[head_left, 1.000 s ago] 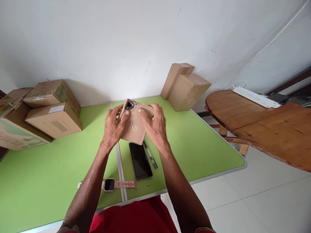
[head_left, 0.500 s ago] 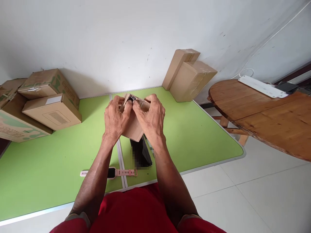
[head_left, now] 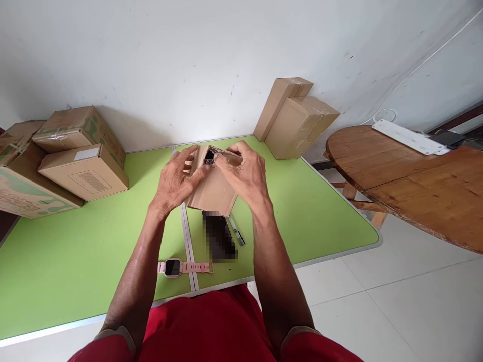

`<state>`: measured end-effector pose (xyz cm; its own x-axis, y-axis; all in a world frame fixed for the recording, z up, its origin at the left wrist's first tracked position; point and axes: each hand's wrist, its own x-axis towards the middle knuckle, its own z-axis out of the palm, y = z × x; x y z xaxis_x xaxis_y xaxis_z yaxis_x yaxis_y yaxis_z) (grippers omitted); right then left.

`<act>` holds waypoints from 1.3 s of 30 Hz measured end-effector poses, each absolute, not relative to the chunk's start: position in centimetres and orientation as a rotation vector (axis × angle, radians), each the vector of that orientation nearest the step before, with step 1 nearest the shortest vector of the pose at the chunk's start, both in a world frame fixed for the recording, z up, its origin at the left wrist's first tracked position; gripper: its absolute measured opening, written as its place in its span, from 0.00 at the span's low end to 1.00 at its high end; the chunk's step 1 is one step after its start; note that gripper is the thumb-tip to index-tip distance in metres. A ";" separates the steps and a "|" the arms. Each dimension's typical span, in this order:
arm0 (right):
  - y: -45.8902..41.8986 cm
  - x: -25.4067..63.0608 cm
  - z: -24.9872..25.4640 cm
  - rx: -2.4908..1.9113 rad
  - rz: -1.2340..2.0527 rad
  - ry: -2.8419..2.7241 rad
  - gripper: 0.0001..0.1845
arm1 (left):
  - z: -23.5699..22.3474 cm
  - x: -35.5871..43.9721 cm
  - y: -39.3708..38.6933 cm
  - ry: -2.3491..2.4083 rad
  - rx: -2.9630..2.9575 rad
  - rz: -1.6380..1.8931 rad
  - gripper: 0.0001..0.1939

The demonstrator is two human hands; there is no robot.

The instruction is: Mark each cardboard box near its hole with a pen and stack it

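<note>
A small brown cardboard box (head_left: 214,188) is held tilted above the table, between my two hands. Its upper edge has a ragged opening that looks dark inside; what it contains I cannot make out. My left hand (head_left: 175,178) grips the box's left side, thumb on the front face and fingers along the edge. On the right side, my right hand (head_left: 249,173) is wrapped round the box, with its thumb at the opening. Below the box lie a dark, partly blurred flat object (head_left: 220,239) and a pen (head_left: 237,232). A pink-strapped smartwatch (head_left: 173,267) lies nearer my body.
Several cardboard boxes (head_left: 90,173) are stacked on the left of the green table (head_left: 302,211). Two more boxes (head_left: 304,123) stand against the wall at the back right. A wooden table (head_left: 407,176) bearing a white power strip (head_left: 409,137) is to the right.
My hands have spread apart slightly, and my left thumb has drawn back from the opening. More of the hole shows now. The pen has come into fuller view.
</note>
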<state>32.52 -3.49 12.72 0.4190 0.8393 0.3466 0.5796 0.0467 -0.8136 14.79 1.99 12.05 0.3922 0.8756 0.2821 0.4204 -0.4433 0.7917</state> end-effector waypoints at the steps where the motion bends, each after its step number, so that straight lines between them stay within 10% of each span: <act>1: -3.5 32.9 12.9 -1.642 0.338 -1.279 0.15 | 12.0 14.5 2.3 1.075 2.057 0.903 0.37; 14: -3.2 32.4 12.5 -1.680 0.233 -1.320 0.17 | 11.3 17.1 2.2 1.215 2.026 1.035 0.26; 22: -4.1 34.2 13.8 -1.728 0.412 -1.326 0.19 | 10.9 16.0 2.9 0.756 2.197 0.769 0.45; 39: -3.6 36.3 15.0 -1.633 0.397 -1.688 0.20 | 12.4 16.2 6.5 0.733 2.290 0.740 0.26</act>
